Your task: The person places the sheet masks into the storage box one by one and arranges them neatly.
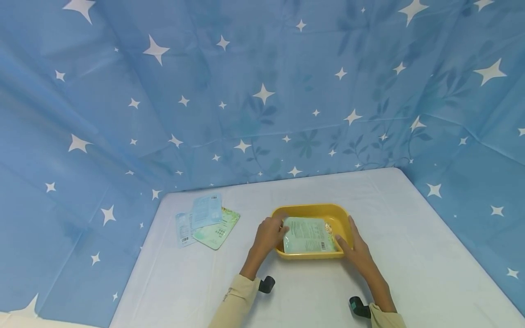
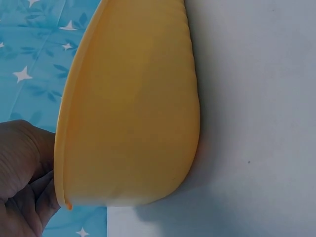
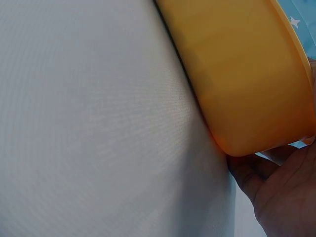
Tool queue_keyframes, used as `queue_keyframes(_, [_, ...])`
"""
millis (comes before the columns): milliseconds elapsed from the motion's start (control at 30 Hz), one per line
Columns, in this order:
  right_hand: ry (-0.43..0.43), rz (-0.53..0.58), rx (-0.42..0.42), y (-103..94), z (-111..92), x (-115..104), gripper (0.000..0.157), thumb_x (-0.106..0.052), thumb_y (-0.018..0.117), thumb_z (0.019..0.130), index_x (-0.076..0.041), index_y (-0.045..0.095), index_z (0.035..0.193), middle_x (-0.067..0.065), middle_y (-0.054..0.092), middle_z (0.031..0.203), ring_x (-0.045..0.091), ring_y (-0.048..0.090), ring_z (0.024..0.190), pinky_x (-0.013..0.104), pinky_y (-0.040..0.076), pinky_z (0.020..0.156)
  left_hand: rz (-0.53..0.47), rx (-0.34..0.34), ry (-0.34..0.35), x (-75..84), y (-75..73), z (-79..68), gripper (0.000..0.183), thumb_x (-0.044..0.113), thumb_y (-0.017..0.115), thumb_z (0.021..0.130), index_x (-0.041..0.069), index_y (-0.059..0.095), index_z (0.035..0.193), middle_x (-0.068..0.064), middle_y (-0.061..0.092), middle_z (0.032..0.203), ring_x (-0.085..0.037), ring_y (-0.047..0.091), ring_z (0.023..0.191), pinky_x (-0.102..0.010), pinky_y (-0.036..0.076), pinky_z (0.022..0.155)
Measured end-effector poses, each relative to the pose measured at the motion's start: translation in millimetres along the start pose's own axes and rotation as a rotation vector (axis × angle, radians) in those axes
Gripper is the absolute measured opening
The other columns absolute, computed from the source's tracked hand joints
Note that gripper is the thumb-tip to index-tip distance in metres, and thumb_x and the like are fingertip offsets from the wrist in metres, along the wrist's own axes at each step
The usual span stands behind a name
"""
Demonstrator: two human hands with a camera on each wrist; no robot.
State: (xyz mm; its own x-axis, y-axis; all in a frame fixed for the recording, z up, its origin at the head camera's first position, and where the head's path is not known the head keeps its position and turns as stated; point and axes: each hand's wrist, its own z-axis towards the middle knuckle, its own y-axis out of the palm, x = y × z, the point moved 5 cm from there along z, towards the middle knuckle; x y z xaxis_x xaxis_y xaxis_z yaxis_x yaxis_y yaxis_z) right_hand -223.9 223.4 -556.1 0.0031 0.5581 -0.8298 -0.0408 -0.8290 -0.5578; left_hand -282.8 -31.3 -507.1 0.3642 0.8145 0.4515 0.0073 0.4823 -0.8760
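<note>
Evidently, the pale green packet [image 1: 305, 235] lies inside the yellow tray [image 1: 313, 256], printed side and barcode up, close to the wall nearest you. Your right hand [image 1: 357, 248] grips the tray's right end, thumb inside the rim, fingers along the outer wall. Your left hand [image 1: 267, 233] is at the opposite end, fingers bent by the rim, thumb at the packet's left edge; cannot tell from these views whether it pinches packet, wall or neither. Handling estimate: packet light, probably a thin sealed sachet, bendy rather than stiff, slightly slippery on its glossy face, unlikely to break; expect creases if you squeeze the middle. Take it by a side edge or corner, thumb above, fingers beneath. Tray likely light, fairly stiff plastic; best held by its two end walls, where the rim gives you a lip. Materials: tray walls smooth, low sheen, corners rounded, sides flaring to a thin lip in the left wrist view. Packet roughly rectangular, coloured print at its right end. To your left on the bench [image 1: 410, 218], two light blue packets [image 1: 207, 211] and a green packet [image 1: 217, 233] overlap, all flat. Bench covering white and matte; behind it, a softly creased blue curtain [image 1: 246, 114] with white stars
</note>
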Motion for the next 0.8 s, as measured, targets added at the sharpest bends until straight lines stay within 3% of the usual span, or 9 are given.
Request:
queue_keyframes(333, [-0.007, 0.008, 0.004, 0.1, -0.5, -0.6, 0.084, -0.04, 0.05, 0.1, -0.01, -0.003, 0.157, 0.022, 0.005, 0.163, 0.048, 0.011, 0.147, 0.064, 0.016, 0.115, 0.121, -0.029, 0.068, 3.9, 5.9, 1.5, 0.041, 0.022, 0.072, 0.089, 0.015, 0.062, 0.128, 0.005, 0.058, 0.066, -0.006, 0.041, 0.053, -0.018, 0.031, 0.049])
queue_keyframes(500, [-0.007, 0.01, 0.008, 0.4, -0.8, 0.6, 0.084, -0.041, 0.05, 0.1, -0.01, -0.003, 0.157, 0.022, 0.005, 0.163, 0.048, 0.011, 0.147, 0.064, 0.016, 0.115, 0.22, -0.078, 0.093, 5.9, 14.1, 2.5, 0.046, 0.023, 0.073, 0.088, 0.015, 0.06, 0.132, 0.006, 0.064, 0.072, -0.006, 0.044, 0.056, -0.02, 0.038, 0.053])
queue_keyframes(633, [-0.008, 0.006, 0.007, 1.1, -0.3, 1.9, 0.085, -0.043, 0.05, 0.1, -0.011, -0.004, 0.157, 0.022, 0.005, 0.163, 0.047, 0.011, 0.147, 0.064, 0.016, 0.115, 0.316, -0.098, 0.126, 7.7, 20.0, 1.9, 0.048, 0.023, 0.073, 0.088, 0.016, 0.059, 0.133, 0.008, 0.058, 0.067, -0.007, 0.044, 0.057, -0.021, 0.041, 0.054])
queue_keyframes(800, [0.004, -0.003, 0.005, 1.6, 0.8, 2.9, 0.085, -0.046, 0.048, 0.1, -0.012, -0.005, 0.157, 0.021, 0.005, 0.163, 0.046, 0.011, 0.147, 0.063, 0.016, 0.116, 0.336, -0.082, 0.152, 10.1, 21.2, 0.7, 0.049, 0.024, 0.074, 0.087, 0.015, 0.06, 0.133, 0.008, 0.056, 0.065, -0.006, 0.041, 0.057, -0.021, 0.038, 0.053])
